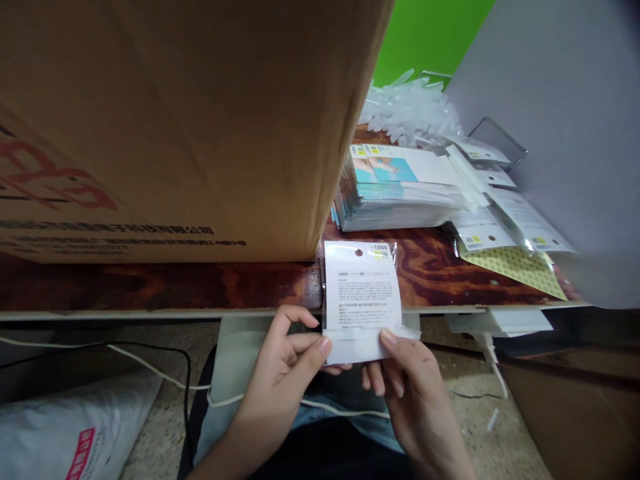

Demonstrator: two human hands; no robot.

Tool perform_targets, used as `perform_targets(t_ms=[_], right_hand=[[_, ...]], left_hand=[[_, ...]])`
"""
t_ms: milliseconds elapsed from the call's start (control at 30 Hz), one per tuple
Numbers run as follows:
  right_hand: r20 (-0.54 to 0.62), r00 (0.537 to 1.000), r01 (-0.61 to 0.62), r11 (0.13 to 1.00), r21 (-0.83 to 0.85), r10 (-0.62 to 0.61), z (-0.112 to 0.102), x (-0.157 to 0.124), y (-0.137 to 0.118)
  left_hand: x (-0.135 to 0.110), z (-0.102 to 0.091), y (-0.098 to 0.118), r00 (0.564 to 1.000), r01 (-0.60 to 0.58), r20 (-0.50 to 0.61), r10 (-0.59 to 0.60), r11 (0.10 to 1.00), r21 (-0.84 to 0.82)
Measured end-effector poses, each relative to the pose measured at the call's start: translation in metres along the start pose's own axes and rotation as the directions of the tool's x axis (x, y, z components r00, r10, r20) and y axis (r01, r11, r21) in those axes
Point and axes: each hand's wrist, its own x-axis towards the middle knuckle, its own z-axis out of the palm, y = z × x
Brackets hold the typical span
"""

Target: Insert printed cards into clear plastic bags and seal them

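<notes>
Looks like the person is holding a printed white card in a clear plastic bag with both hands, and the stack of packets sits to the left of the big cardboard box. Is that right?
Not quite: the stack of packets sits to the right of the big cardboard box, as the head view shows. The rest stands: the left hand and right hand hold the printed white card in its clear plastic bag.

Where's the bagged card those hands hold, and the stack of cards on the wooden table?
Bagged card [363,290]: head view, on its printed text.
Stack of cards [390,167]: head view, on the top card.
</notes>
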Motion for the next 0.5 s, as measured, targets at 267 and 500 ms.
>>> perform_targets(t_ms=[267,500], right_hand=[[-0.024,1.000,0.009,1.000,-0.023,-0.010,0.0088,0.0041,-0.0048],[-0.061,0.998,-0.010,0.999,-0.047,0.007,0.0096,0.0021,-0.0035]], left_hand=[[-0.0014,-0.0014,-0.0027,1.000,-0.012,0.015,0.012,1.000,0.016],[-0.0025,0.0016,-0.0001,0.999,-0.046,0.000,0.046,0.999,-0.007]])
